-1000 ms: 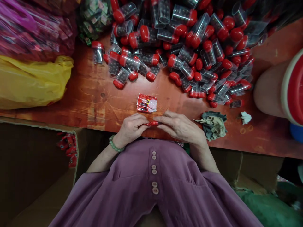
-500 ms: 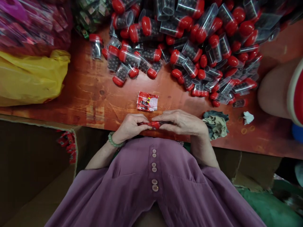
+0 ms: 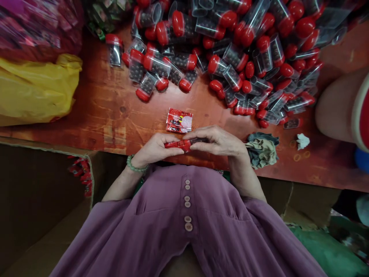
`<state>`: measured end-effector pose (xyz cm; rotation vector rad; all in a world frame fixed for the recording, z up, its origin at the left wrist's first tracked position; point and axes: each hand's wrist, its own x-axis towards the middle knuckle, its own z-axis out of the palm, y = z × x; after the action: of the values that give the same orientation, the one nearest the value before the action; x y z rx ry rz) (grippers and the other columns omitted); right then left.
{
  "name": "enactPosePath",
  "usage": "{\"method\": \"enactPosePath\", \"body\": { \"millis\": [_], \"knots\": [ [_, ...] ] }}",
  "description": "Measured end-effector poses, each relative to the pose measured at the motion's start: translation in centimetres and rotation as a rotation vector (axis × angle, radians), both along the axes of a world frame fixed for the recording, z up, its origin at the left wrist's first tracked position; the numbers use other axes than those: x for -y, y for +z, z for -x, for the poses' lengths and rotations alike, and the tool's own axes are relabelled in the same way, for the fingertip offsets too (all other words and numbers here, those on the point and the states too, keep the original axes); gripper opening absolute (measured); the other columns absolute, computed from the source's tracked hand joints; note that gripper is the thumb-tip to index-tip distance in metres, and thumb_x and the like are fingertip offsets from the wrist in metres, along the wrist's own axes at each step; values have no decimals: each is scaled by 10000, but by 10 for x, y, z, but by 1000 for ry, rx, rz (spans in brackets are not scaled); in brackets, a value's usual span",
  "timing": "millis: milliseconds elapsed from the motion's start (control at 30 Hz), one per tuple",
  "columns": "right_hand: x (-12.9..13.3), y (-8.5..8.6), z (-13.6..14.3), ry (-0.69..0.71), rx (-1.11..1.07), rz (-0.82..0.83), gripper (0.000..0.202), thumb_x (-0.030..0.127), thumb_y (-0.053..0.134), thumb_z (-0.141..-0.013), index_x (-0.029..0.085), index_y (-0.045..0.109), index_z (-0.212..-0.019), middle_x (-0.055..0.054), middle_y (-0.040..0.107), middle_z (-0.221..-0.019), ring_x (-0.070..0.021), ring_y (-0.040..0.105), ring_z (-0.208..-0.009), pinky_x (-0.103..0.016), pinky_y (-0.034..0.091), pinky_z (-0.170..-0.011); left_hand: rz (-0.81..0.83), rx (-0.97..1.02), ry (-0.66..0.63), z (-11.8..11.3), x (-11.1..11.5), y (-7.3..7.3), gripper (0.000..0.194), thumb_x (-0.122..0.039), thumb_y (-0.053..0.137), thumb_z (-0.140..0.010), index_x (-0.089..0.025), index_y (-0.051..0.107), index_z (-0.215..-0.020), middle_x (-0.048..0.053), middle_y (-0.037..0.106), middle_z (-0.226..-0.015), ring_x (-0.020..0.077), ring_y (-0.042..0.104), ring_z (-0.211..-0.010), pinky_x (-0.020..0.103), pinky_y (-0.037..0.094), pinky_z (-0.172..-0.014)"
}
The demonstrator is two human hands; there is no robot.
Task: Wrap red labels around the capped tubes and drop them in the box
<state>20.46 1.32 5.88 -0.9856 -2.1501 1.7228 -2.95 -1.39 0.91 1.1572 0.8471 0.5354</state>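
Between both hands, close to the table's front edge, lies a small red printed wrapper (image 3: 176, 145) lined up end to end with a dark-filled clear tube (image 3: 201, 141). My left hand (image 3: 154, 149), with a green bead bracelet on its wrist, pinches the wrapper's left end between thumb and fingers. Fingers of my right hand (image 3: 220, 141) close round the tube, hiding much of it. Whether the tube's end is inside the wrapper, I cannot tell. Just beyond the hands, a flat stack of red printed wrappers (image 3: 179, 120) rests on the wooden table (image 3: 121, 111).
A heap of red-capped clear tubes (image 3: 230, 77) with dark balls fills the back. At left are a yellow bag (image 3: 37, 92) and a pink bag (image 3: 40, 30). On the right are a crumpled cloth (image 3: 263, 150), white scrap (image 3: 302, 141) and pale bucket (image 3: 337, 107). Cardboard box (image 3: 95, 165) below left.
Both hands have shifted slightly up and left in view, and more of the red wrapper and tube shows between them. The grip on both stays.
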Motion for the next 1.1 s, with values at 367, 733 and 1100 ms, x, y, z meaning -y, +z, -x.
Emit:
{"method": "enactPosePath", "body": {
  "millis": [367,733,1100],
  "knots": [
    [36,-30,12,-499,-193,235,368,406,683,-886,185,692,-1180,-30,741,-1046,-144,689,-928,-311,540,-908,426,255,431,-19,20,-7,312,-410,902,-611,-165,772,-754,46,749,-682,115,667,-553,200,562,-528],
    [61,-41,42,-771,-101,-131,344,421,575,-943,201,666,-1192,-75,736,-1110,-177,695,-969,-360,563,-900,418,203,672,-37,26,-2,420,-480,925,-513,-144,738,-682,21,721,-600,93,640,-493,189,539,-510],
    [60,-47,50,-825,-117,-67,386,466,510,-970,201,587,-1239,-55,704,-1003,-162,671,-852,-361,576,-837,373,230,645,-38,17,-8,374,-461,908,-553,-162,734,-696,8,704,-625,86,597,-535,211,499,-546]
  ]
}}
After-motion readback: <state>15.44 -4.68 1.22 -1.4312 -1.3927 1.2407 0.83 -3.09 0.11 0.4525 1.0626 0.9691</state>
